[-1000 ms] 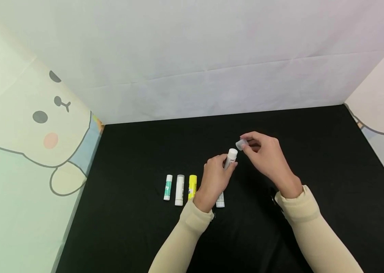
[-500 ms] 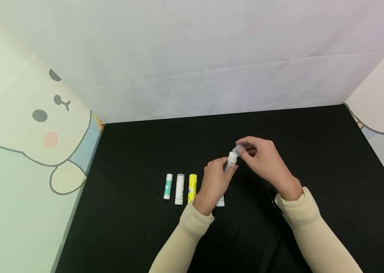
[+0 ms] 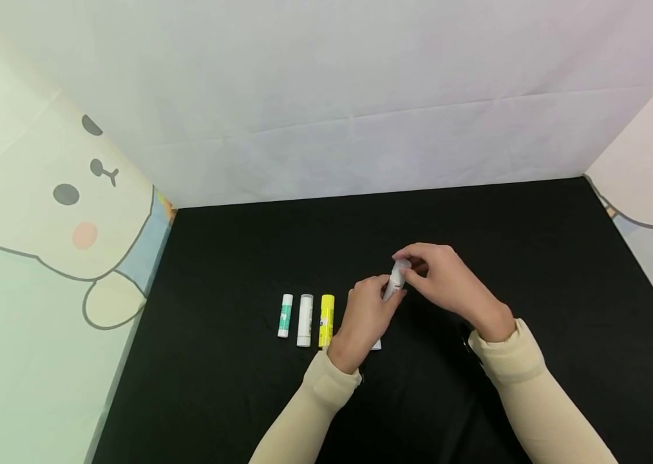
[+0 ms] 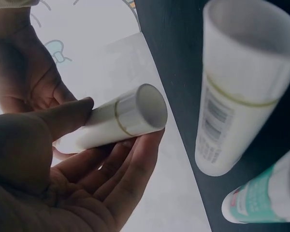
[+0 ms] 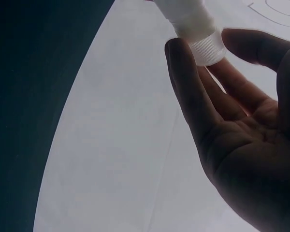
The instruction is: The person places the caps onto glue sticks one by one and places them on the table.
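Observation:
My left hand (image 3: 363,319) holds a white glue stick (image 3: 393,288) above the table, its top tilted away and to the right. In the left wrist view, the thumb lies along one side of that stick and the fingers along the other. A translucent ribbed cap (image 5: 208,50) sits over the stick's upper end, pinched between the thumb and fingers of my right hand (image 3: 451,283). Whether the cap is pushed fully down cannot be told. Beside the left forearm lie a yellow glue stick (image 3: 326,320), a larger white glue stick (image 3: 305,320) and a small teal-and-white glue stick (image 3: 285,316).
Another white stick's end (image 3: 377,345) peeks out from behind the left wrist, the remainder hidden. Black cloth (image 3: 234,258) covers the table. A pale fabric wall (image 3: 350,154) rises along the back edge, with printed panels (image 3: 42,258) at both sides.
My right hand has moved down and left, bringing the cap from beside the glue stick onto its top. The left hand has shifted slightly toward the table's front.

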Available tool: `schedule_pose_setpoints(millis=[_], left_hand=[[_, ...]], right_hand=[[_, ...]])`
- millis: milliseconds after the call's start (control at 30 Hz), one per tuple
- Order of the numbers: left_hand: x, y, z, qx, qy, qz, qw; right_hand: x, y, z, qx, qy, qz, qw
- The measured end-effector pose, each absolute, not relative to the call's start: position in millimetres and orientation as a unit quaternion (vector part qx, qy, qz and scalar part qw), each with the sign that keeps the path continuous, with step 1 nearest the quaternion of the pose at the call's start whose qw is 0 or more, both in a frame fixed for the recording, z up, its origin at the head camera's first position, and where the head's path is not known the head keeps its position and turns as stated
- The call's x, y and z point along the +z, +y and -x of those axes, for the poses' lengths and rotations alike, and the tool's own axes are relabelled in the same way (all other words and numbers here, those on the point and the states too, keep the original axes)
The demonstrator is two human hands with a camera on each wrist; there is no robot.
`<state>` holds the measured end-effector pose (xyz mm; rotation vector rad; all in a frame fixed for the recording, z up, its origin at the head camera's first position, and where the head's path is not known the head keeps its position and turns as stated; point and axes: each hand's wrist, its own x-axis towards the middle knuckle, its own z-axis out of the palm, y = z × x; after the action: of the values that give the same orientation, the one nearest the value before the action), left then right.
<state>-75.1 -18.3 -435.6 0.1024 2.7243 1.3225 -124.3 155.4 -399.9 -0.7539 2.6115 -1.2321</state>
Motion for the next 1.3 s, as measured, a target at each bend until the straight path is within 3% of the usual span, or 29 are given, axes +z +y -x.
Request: schedule_pose_setpoints(millis=[1300], left_hand=[[-440,-18,57,0.456,0.888,-0.059,0.014]], right_hand=[[-396,160,116,-0.389,0.865,0.296,0.111]])
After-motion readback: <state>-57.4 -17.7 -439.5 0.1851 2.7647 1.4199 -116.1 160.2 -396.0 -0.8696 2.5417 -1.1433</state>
